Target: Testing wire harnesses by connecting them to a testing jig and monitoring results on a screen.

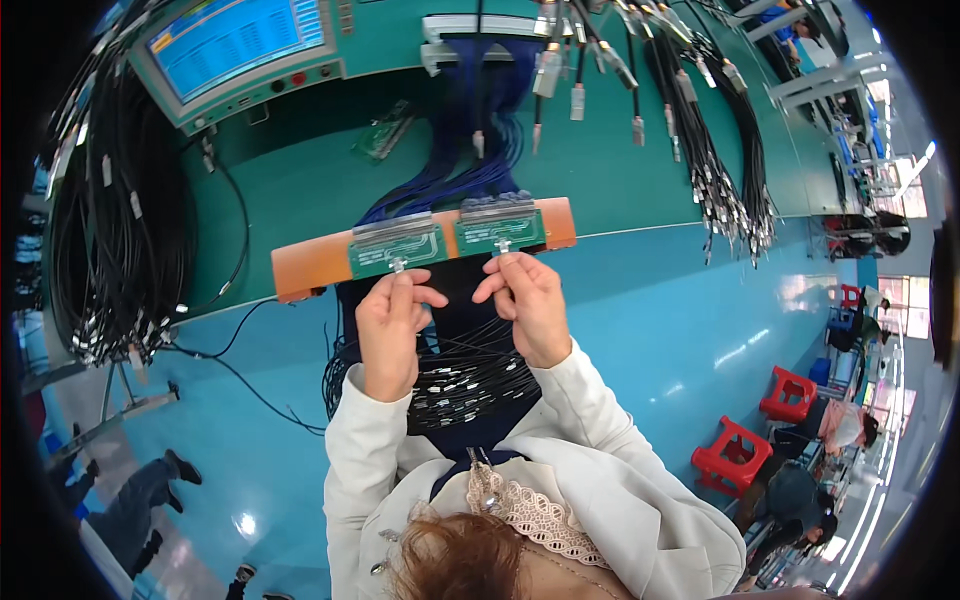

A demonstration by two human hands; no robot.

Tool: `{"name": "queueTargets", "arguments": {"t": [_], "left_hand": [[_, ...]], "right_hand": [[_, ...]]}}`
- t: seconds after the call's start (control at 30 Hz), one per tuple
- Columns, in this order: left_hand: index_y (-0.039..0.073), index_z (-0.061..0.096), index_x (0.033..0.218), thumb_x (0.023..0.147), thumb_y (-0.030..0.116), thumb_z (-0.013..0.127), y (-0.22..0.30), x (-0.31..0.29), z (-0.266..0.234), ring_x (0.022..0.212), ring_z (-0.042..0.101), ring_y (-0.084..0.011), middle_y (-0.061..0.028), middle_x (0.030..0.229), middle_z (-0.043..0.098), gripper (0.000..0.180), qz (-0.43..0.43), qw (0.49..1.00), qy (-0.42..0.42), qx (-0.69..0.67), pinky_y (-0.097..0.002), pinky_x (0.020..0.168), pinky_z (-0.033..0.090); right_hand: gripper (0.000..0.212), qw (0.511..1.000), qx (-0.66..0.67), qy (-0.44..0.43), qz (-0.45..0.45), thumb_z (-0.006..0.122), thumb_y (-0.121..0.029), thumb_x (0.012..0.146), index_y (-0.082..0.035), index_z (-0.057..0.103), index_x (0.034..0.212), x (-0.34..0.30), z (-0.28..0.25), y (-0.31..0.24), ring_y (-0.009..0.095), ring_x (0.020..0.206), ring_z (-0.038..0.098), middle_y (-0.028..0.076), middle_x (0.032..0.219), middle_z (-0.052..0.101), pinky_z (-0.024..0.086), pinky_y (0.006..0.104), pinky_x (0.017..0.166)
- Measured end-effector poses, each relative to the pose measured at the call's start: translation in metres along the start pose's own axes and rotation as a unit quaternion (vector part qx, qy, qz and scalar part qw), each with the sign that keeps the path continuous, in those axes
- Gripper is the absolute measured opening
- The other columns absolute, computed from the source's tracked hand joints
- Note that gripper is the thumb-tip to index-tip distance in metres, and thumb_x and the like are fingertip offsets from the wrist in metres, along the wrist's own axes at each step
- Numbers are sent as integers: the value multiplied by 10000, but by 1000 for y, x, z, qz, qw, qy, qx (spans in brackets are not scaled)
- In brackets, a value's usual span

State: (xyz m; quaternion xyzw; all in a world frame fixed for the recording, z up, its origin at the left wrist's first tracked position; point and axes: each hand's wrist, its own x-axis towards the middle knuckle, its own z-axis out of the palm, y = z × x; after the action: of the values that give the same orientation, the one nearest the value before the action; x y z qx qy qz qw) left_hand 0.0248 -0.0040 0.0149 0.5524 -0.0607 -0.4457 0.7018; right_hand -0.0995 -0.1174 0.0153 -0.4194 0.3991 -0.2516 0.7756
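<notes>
Two green circuit boards, one at the left (375, 262) and one at the right (475, 240), are fixed on an orange strip (305, 265) along the table's front edge. My left hand (388, 325) is closed in a pinch on a small silvery cable connector (398, 265) at the left board's near edge. My right hand (532, 308) pinches a similar connector (503, 246) at the right board. How far each connector sits in its socket cannot be made out. A bundle of black cables (465, 385) with light tips lies across my lap below both hands.
Blue wires (475, 130) run back from the boards to a rack unit. At the back left stands a tester with a lit screen (240, 45). Black cable bundles hang left (120, 220) and right (690, 130). A loose board (385, 130) lies behind. Red stools (733, 455) and people are at right.
</notes>
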Motion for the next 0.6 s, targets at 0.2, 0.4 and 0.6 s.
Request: {"name": "queueTargets", "arguments": {"t": [0.2,0.4,0.6], "left_hand": [[-45,586,1036,829,91,533,-14,3,2,687,587,-123,-124,865,665,253,56,997,-57,11,-212,612,452],[-20,586,1005,850,243,637,21,-47,-57,701,634,-203,-125,834,643,309,277,892,124,335,-316,645,493],[21,577,982,855,154,619,71,-73,-194,723,520,-141,-53,873,567,189,378,746,502,220,-269,665,448]], "right_hand": [[219,994,-56,-13,-89,478,-180,934,5,589,894,-6,-8,-3,46,441,388,109,685,648,253,197,379],[218,878,-421,32,-227,516,-180,936,13,617,924,-27,-53,-23,112,721,578,69,791,632,455,238,657],[199,930,-313,-99,-166,504,-145,937,24,605,906,-69,0,-36,94,682,577,71,796,647,451,216,623]]}}
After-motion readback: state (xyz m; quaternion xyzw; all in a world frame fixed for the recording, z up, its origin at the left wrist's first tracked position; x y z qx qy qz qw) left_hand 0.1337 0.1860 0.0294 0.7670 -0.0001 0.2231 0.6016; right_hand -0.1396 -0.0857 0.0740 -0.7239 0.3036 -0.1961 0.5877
